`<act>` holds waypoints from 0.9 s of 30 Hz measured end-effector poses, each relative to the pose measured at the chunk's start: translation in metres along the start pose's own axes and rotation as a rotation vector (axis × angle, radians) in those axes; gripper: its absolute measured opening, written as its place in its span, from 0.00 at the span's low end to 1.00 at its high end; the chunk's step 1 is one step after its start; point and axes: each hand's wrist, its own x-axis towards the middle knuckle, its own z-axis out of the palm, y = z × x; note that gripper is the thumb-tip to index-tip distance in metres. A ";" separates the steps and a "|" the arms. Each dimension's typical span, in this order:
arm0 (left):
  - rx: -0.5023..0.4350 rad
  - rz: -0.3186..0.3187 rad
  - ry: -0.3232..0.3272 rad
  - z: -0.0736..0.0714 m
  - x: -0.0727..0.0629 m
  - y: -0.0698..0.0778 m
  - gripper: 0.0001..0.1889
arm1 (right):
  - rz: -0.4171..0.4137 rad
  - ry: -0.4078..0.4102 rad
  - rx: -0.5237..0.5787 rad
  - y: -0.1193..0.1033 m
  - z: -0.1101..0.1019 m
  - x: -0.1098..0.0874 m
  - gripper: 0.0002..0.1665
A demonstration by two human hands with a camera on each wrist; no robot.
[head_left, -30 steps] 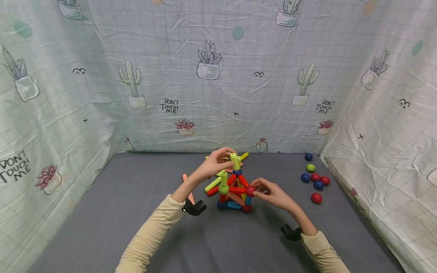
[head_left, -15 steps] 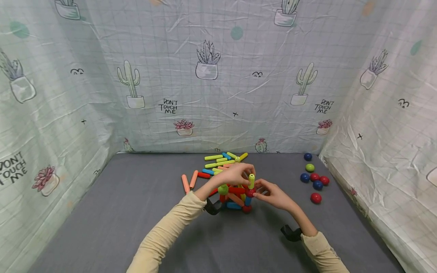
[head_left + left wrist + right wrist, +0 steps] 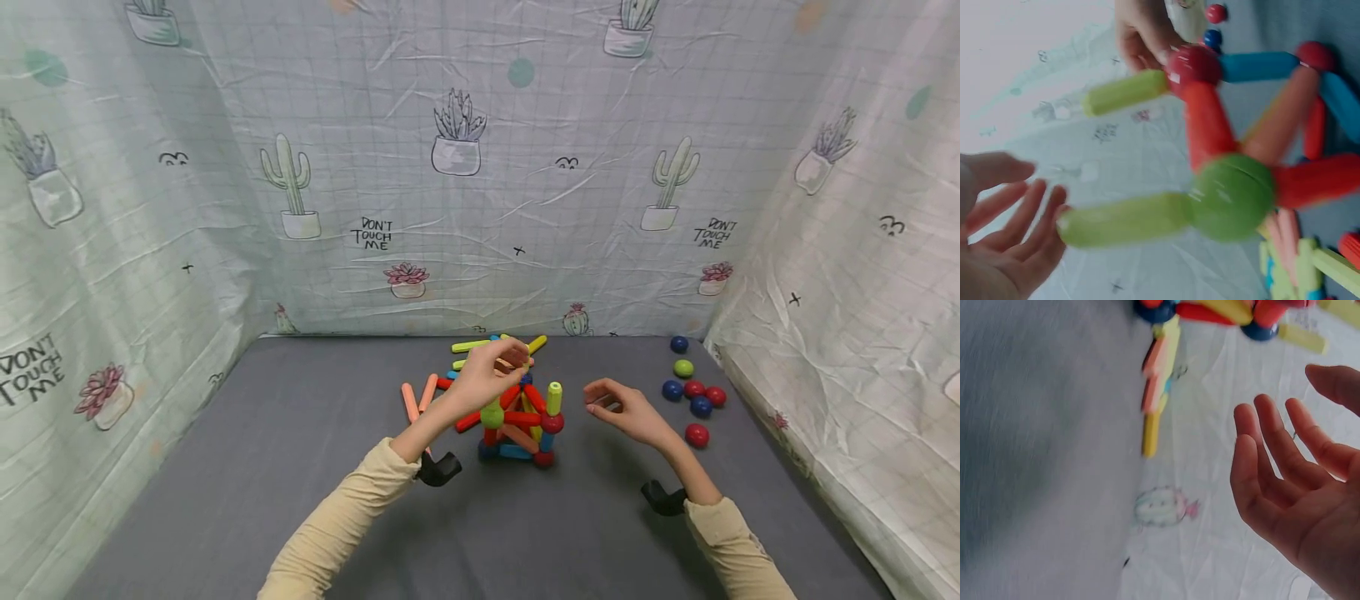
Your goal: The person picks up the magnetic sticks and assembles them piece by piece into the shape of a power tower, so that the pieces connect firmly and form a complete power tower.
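Observation:
A frame of coloured rods and balls stands mid-table, with red rods joining its upper balls. A yellow-green rod stands upright on the red ball at its right corner. Another yellow-green rod rises from the green ball; in the head view my left hand hides it. My left hand is over the left side of the frame, fingers loosely bent and holding nothing, fingertips close to that rod's end. My right hand hovers right of the frame, empty, its fingers apart and relaxed.
Behind the frame lie loose rods, among them a yellow rod. Orange rods lie to its left. Several loose balls, including a red ball and a green ball, are at the right. A patterned curtain encloses the table.
My left hand set a yellow-green rod upright on the right-hand red ball, let go and moved back left. My right hand has come off that ball and shifted right.

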 end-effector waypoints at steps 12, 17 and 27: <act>0.016 0.006 0.156 0.005 -0.032 -0.027 0.17 | 0.130 0.203 -0.377 0.053 -0.034 0.003 0.13; -0.030 -0.028 0.144 0.010 -0.039 -0.031 0.20 | 0.228 0.228 -0.523 0.075 -0.044 0.001 0.16; 0.015 -0.007 0.177 0.013 -0.047 -0.024 0.17 | 0.259 0.282 -0.701 0.099 -0.051 -0.001 0.16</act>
